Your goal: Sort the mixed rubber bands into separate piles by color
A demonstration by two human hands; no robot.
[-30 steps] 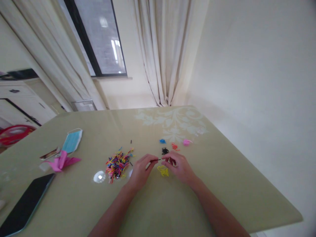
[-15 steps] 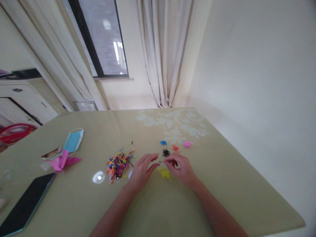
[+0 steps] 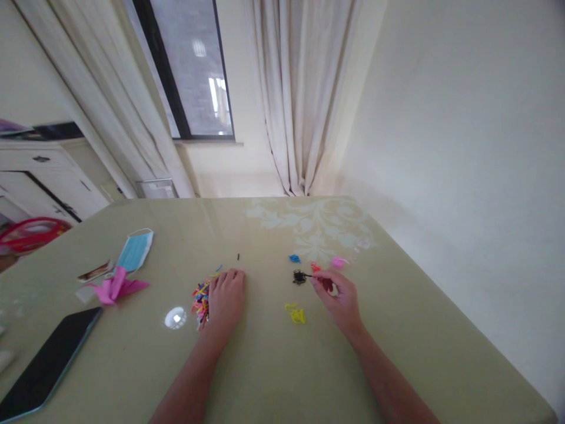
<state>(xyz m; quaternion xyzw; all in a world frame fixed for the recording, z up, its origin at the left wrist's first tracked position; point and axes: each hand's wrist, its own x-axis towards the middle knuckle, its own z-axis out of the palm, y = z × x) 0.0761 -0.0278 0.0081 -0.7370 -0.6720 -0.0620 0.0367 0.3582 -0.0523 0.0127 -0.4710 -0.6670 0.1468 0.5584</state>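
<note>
My right hand (image 3: 338,297) is closed in a pinch on a thin black rubber band (image 3: 310,275), held at the right edge of a small pile of black rubber bands (image 3: 299,277). My left hand (image 3: 227,297) lies over the right side of a mixed heap of coloured rubber bands (image 3: 201,299), its fingers stretched forward and the tips partly hidden. Around my right hand are small sorted piles: yellow bands (image 3: 295,314) nearer me, blue bands (image 3: 295,258) farther off, red bands (image 3: 315,267) just behind the fingers, and pink bands (image 3: 339,262) to the right.
On the left of the table (image 3: 273,377) are a pink paper crane (image 3: 116,287), a blue face mask (image 3: 135,252), a dark tablet or phone (image 3: 50,362) and a shiny clear disc (image 3: 175,318). One dark band (image 3: 238,257) lies beyond the heap. A wall (image 3: 463,176) borders the right side.
My left hand has moved left from beside my right hand onto the mixed heap. My right hand has shifted slightly right and forward, bringing the black rubber band to the black pile.
</note>
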